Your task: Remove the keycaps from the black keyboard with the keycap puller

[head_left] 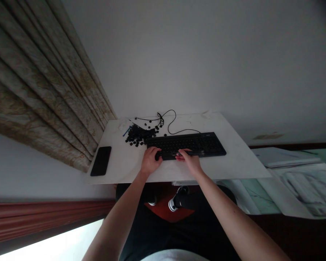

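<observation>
A black keyboard lies across the white table, with bare key positions showing over much of it. My left hand is closed on its near left corner, thumb and fingers bent at the edge. Over the middle of the near edge, my right hand pinches a slim, dark, pen-like tool with a shiny end pointing left; its exact kind is too small to tell. Beyond the left end of the keyboard is a heap of loose black keycaps, several scattered around it.
A black phone lies at the table's left edge. The keyboard cable loops behind toward the wall. A thin blue object pokes out beside the heap. Patterned curtains hang at left; papers lie on a lower surface at right.
</observation>
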### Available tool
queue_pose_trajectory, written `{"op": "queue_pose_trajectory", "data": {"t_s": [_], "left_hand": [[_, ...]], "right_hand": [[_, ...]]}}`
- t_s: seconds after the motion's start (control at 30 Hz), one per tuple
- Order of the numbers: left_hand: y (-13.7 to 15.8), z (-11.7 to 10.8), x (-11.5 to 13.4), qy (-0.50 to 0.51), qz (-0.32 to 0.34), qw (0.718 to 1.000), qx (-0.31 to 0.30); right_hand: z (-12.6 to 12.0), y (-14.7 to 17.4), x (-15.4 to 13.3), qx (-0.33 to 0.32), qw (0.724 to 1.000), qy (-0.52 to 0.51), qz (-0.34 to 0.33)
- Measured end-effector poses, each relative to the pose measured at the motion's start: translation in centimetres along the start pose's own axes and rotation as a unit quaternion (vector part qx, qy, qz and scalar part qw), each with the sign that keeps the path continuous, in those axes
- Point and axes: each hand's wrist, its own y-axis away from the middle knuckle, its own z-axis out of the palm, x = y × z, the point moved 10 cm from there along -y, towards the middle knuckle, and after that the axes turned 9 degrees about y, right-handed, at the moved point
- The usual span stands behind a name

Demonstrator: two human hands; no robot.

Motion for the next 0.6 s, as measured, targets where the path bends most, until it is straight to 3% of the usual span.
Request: {"op": "queue_pose_trajectory", "data": {"t_s": [0.17,0.33,0.47,0.6], "left_hand": [[0.0,0.5,-0.1,-0.004,-0.002,1.000,-0.020],[0.0,0.8,0.0,-0.012,0.013,0.999,-0.032],[-0.1,0.9,-0.3,-0.013,0.018,0.999,-0.036],[-0.1,0.6,-0.8,0.007,-0.002,1.000,-0.018]], "right_hand": [[4.3,-0.5,-3.8,-0.055,0.993,0.104,-0.032],[8.3,-1.5,-6.3,-0.139,0.945,0.291,-0.060],[9.2,-1.9,-5.9,-0.167,0.908,0.379,-0.059],[9.5,-1.8,-5.5,-0.173,0.899,0.400,-0.049]]}}
